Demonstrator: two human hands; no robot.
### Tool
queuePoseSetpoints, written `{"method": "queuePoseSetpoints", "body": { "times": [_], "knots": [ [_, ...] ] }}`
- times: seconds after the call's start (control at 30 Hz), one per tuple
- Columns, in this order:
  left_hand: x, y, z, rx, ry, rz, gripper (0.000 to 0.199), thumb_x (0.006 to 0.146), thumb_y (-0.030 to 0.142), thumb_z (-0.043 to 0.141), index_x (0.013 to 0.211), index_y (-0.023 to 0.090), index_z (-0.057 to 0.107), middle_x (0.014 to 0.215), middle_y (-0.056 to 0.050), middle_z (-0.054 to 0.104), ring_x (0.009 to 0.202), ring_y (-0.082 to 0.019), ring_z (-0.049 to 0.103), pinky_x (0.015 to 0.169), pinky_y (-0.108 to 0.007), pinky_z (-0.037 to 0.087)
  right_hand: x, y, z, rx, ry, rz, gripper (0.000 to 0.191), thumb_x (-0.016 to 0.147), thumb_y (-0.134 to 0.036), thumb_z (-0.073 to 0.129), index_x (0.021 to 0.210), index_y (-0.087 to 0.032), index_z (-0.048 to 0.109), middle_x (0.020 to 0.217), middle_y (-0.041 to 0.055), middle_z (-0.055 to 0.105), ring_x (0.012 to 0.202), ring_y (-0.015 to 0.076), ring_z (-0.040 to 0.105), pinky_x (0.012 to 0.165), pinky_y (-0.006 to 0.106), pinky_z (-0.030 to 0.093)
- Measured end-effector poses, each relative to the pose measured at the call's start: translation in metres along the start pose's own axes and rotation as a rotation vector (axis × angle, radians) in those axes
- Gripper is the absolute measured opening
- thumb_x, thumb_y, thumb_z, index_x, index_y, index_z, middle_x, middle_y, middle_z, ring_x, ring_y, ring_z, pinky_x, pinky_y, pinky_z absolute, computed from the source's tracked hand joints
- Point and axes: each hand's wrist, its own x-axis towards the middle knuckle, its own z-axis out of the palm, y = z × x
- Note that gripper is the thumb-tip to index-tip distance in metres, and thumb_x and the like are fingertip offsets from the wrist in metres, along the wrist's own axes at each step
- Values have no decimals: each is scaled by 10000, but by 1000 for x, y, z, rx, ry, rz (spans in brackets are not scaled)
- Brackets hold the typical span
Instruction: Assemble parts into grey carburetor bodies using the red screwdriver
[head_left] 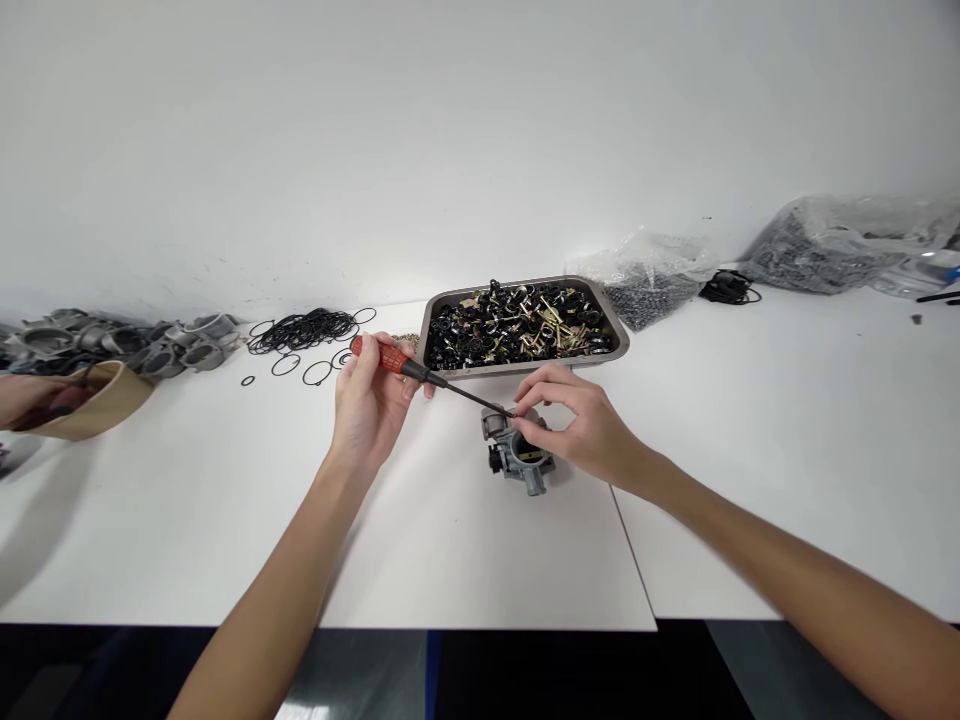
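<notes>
A screwdriver [390, 358] with a red and black handle is gripped in my left hand [369, 405], its shaft slanting down to the right. My right hand [574, 425] pinches thumb and fingers together at the screwdriver's tip; whatever is between them is too small to make out. Just beneath the tip, a grey metal carburetor [534, 480] sits on the white table, its round bore facing up. A black knob-like part [495, 458] sticks out on its left side. My right fingers partly cover the carburetor's upper right edge.
Behind my hands stands a metal tray [622, 345] of black and brass-coloured small parts. To the left lie black rubber rings [307, 330], grey metal castings [199, 340] and another person's hand [26, 398] at a tan curved object [120, 400]. Plastic bags [645, 290] of small parts line the wall.
</notes>
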Motion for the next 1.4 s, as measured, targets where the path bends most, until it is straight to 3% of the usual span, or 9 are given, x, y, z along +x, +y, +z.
{"method": "queuePoseSetpoints", "body": {
  "times": [0.87, 1.4],
  "knots": [
    [-3, 0, 3, 7, 1, 22, 217, 938, 369, 514, 877, 170, 577, 832, -27, 601, 490, -94, 482, 498, -272, 526, 0, 0, 0, -80, 36, -140, 110, 823, -86, 653, 805, -191, 625, 940, 31, 607, 907, 166, 585, 837, 336, 476],
    [-10, 6, 10, 93, -48, 90, 238, 876, 406, 630, 883, 180, 554, 825, -22, 607, 467, -88, 476, 418, -254, 483, 3, -8, -6, -239, -4, -207, 110, 848, -96, 606, 780, -179, 584, 954, 60, 593, 905, 194, 533, 921, 410, 450]
  ]
}}
